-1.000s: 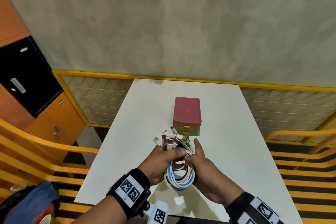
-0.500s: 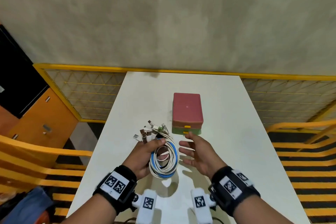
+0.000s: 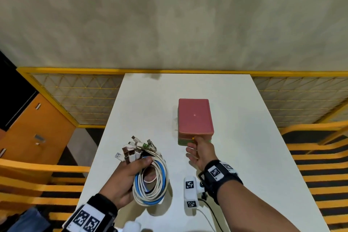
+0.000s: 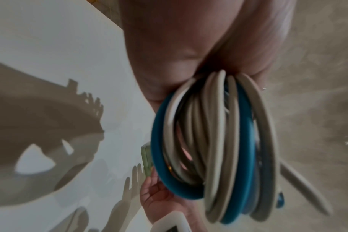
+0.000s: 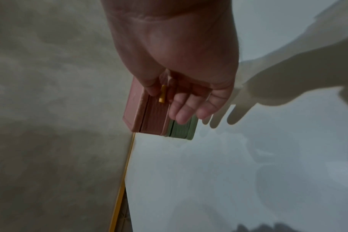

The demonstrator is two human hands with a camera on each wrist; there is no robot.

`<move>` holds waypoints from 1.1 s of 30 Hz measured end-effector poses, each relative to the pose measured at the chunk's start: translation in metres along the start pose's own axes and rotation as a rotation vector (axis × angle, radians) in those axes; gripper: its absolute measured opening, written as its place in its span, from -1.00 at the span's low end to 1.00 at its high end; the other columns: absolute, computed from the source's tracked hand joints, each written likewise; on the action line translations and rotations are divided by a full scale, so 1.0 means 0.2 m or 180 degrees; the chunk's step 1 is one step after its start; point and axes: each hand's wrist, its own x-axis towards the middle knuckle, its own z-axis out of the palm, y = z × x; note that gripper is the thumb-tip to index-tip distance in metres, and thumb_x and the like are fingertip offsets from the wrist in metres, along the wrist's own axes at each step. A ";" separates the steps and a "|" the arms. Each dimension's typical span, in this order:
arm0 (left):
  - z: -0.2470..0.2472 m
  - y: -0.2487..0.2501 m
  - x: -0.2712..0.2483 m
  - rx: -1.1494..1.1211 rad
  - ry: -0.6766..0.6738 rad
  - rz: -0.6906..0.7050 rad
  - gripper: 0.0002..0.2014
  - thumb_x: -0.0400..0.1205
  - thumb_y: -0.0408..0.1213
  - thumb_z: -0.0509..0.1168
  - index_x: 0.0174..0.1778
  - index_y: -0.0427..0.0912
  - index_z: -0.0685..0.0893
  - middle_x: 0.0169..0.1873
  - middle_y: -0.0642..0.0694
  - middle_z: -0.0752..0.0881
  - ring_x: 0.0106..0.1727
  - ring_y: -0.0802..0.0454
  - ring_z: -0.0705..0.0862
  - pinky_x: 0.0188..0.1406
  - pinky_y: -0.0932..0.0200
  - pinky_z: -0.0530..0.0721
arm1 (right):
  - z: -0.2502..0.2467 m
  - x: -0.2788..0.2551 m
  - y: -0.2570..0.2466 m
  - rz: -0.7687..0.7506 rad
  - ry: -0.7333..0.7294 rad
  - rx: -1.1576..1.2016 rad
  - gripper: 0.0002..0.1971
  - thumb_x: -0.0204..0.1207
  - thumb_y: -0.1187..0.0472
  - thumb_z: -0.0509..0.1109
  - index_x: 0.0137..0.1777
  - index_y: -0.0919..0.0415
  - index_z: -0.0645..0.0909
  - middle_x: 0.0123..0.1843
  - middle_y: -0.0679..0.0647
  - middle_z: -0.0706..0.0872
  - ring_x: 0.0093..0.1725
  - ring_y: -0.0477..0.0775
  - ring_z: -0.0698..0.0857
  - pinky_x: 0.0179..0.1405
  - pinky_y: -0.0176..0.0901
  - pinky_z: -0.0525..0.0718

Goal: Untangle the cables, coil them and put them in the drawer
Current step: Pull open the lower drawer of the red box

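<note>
The left hand grasps the coiled cables above the table's near-left part, so the right hand is free. Its thumb and fingers reach the small yellow handle of the pink drawer box in the table's middle, probably to open it; whether they pinch it I cannot tell.
</note>
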 end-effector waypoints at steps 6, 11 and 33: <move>-0.08 -0.01 0.02 -0.0058 0.0058 -0.0116 -0.87 0.60 -0.38 0.31 -0.05 -0.40 0.57 -0.40 -0.29 0.48 -0.51 -0.11 0.51 -0.42 0.04 0.52 | -0.01 0.03 0.06 0.0027 -0.0009 0.0033 -0.74 0.58 0.11 0.26 0.06 0.26 0.66 -0.20 0.14 0.74 -0.41 0.07 0.57 -0.42 -0.23 0.39; -0.07 -0.04 0.02 -0.0079 -0.0004 -0.0155 -0.85 0.60 -0.40 0.32 0.00 -0.42 0.60 -0.37 -0.30 0.50 -0.50 -0.10 0.52 -0.40 0.05 0.54 | -0.09 -0.06 0.16 -0.0037 -0.0284 -0.0064 -0.58 0.54 0.10 0.24 0.08 0.41 0.80 -0.16 0.15 0.84 -0.48 -0.04 0.52 -0.55 -0.29 0.34; 0.04 -0.20 -0.12 -0.0013 -0.0105 -0.0132 -0.86 0.61 -0.43 0.31 -0.02 -0.47 0.62 -0.29 -0.31 0.48 -0.49 -0.08 0.49 -0.47 0.09 0.55 | -0.29 -0.33 0.37 0.0076 -0.0300 -0.0275 -0.62 0.63 0.07 0.26 -0.06 0.32 0.84 -0.12 0.14 0.86 -0.15 0.11 0.69 -0.16 -0.09 0.60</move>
